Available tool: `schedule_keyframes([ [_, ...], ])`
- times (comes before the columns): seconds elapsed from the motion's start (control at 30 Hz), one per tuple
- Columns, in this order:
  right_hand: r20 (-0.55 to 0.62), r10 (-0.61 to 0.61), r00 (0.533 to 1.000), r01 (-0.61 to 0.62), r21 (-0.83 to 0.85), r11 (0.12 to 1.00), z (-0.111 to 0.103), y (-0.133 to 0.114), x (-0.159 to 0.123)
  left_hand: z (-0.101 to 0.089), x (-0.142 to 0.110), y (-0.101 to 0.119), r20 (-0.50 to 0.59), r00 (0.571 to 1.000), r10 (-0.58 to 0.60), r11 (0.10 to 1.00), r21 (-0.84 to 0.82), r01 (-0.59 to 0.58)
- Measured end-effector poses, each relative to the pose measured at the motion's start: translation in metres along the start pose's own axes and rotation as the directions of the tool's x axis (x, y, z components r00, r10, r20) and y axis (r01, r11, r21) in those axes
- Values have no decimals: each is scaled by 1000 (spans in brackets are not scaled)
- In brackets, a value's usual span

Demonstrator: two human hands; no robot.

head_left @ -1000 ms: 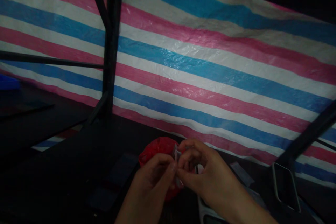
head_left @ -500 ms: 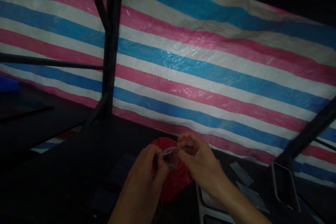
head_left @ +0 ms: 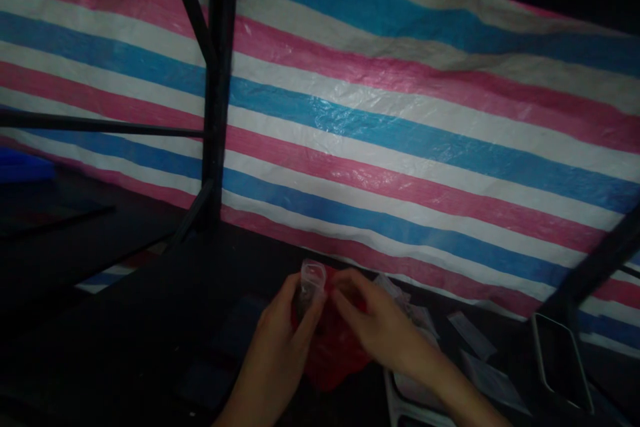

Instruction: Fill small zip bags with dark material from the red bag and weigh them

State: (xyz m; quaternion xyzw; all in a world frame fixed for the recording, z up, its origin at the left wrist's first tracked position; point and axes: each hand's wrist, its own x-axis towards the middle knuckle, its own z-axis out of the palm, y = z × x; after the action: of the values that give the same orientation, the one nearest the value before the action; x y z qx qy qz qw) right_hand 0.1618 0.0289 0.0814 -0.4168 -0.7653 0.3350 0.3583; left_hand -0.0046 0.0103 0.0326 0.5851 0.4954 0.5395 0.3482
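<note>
My left hand (head_left: 280,340) pinches a small clear plastic bag (head_left: 311,280) upright between thumb and fingers. Just to its right, my right hand (head_left: 375,327) hovers with curled fingers over a crumpled red plastic bag (head_left: 335,350) lying on the dark table; whether it holds anything is hidden. The red bag sits between and under both hands.
A striped pink, blue and white tarp (head_left: 400,120) hangs behind the table. Black metal posts (head_left: 217,87) stand at left, and another slants at right (head_left: 595,267). A phone (head_left: 560,357) lies at right, small clear packets (head_left: 473,337) and a white tray (head_left: 405,400) near my right wrist.
The clear bag, earlier held between both hands, now stands up in my left hand alone. My right hand has let go and dropped slightly toward the red bag.
</note>
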Motion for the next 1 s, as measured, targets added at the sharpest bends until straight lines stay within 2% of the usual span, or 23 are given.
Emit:
schedule_keyframes([
  [0.07, 185, 73, 980, -33, -210, 977, 1, 14, -14, 2, 1, -9, 10, 1000, -14, 999, 36, 14],
  [0.13, 306, 139, 942, -30, -334, 942, 1, 27, -29, 4, 1, -20, 25, 999, -32, 996, 78, 30],
  [0.23, 416, 190, 889, -26, -369, 929, -2, 42, -45, 7, 1, -32, 46, 997, -62, 989, 135, 55],
  [0.3, 462, 217, 860, -39, -365, 930, -4, 46, -45, 7, 3, -35, 45, 995, -85, 983, 166, 76],
  [0.37, 410, 181, 894, -34, -341, 940, -3, 46, -36, 4, 5, -35, 44, 994, -102, 978, 189, 92],
  [0.43, 279, 94, 956, -3, -310, 951, 0, 46, -22, 0, 7, -33, 56, 992, -113, 974, 202, 100],
  [0.5, 181, 50, 982, 10, -314, 949, 5, 47, -8, -4, 9, -31, 75, 989, -124, 972, 209, 106],
  [0.63, 156, 104, 982, -49, -321, 946, 16, 57, 10, -10, 7, -29, 104, 985, -139, 968, 222, 113],
  [0.77, 165, 138, 977, -104, -200, 974, 19, 68, 14, -13, -1, -30, 189, 975, -114, 984, 156, 85],
  [0.83, 143, 171, 975, -155, -118, 981, 15, 71, 13, -11, -5, -35, 214, 973, -87, 993, 102, 66],
  [1.0, 131, 260, 957, -273, 95, 957, -10, 64, 4, 1, -4, -55, 137, 990, -19, 990, 141, -1],
])
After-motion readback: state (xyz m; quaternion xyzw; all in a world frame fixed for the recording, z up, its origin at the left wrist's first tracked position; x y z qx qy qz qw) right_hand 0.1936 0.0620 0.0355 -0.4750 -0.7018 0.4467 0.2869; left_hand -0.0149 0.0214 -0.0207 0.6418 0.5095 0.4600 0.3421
